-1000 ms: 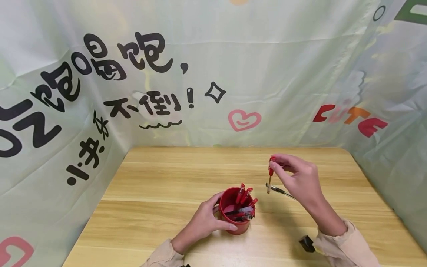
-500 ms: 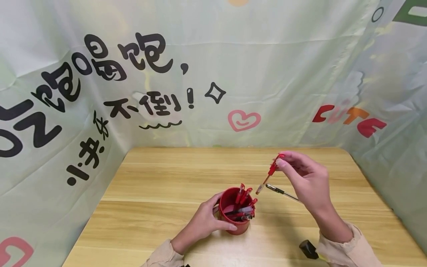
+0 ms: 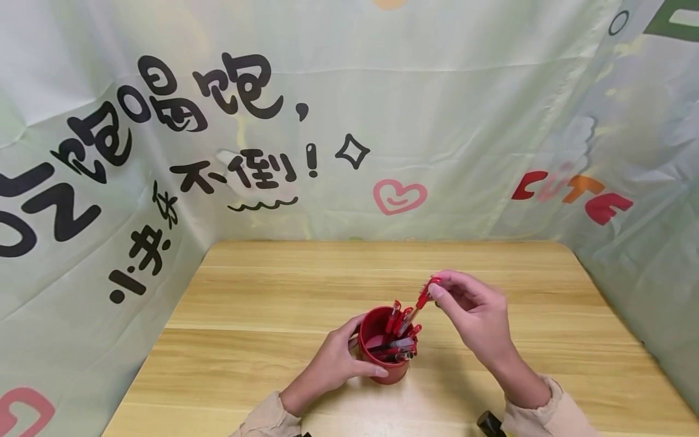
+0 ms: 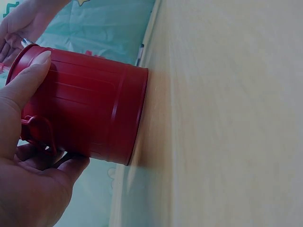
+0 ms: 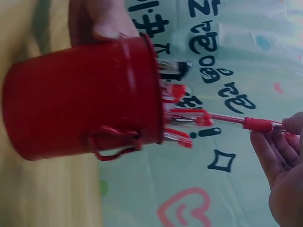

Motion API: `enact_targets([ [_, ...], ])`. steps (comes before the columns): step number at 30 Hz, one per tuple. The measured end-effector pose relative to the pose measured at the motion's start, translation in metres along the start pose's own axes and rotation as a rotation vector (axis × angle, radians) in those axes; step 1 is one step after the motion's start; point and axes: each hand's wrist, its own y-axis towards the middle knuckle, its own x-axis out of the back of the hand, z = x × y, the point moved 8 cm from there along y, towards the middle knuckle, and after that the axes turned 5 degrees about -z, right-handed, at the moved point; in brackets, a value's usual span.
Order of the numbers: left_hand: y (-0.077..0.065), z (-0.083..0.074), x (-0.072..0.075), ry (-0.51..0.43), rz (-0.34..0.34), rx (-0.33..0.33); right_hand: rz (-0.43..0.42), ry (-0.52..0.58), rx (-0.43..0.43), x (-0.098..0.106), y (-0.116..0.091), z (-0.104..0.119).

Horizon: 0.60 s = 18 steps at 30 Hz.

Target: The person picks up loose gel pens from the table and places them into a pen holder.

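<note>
My left hand (image 3: 333,363) holds the small red bucket (image 3: 389,375) upright on the table, thumb on its near side and fingers behind it. In the left wrist view, a wire handle (image 4: 40,130) shows on the bucket's side. Several red-capped pens (image 5: 187,117) and a dark-capped pen (image 5: 175,68) stick out of the bucket's mouth. Between thumb and fingers, my right hand (image 3: 480,315) pinches a red pen (image 3: 425,296) by its upper end. That pen slants down to the left, its clear lower end at the bucket's mouth among the other pens.
A black pen (image 4: 140,54) lies on the wooden table (image 3: 262,303) beyond the bucket, mostly hidden behind my right hand in the head view. A black object (image 3: 490,423) sits by the right sleeve. Printed cloth (image 3: 464,133) walls the table's back and sides.
My right hand first drew back right as the pen tilted, then moved left and down, bringing the pen's lower end to the bucket's mouth. Left hand and bucket stayed put.
</note>
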Motion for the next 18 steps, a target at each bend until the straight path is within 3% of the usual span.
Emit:
enact_targets([
  [10,0.001,-0.001,0.000,0.012,-0.008,-0.026,0.102,0.107,-0.050,-0.015,-0.020,-0.022],
  [18,0.000,0.000,0.000,0.023,-0.009,-0.014,0.082,0.052,-0.090,-0.019,-0.031,-0.034],
])
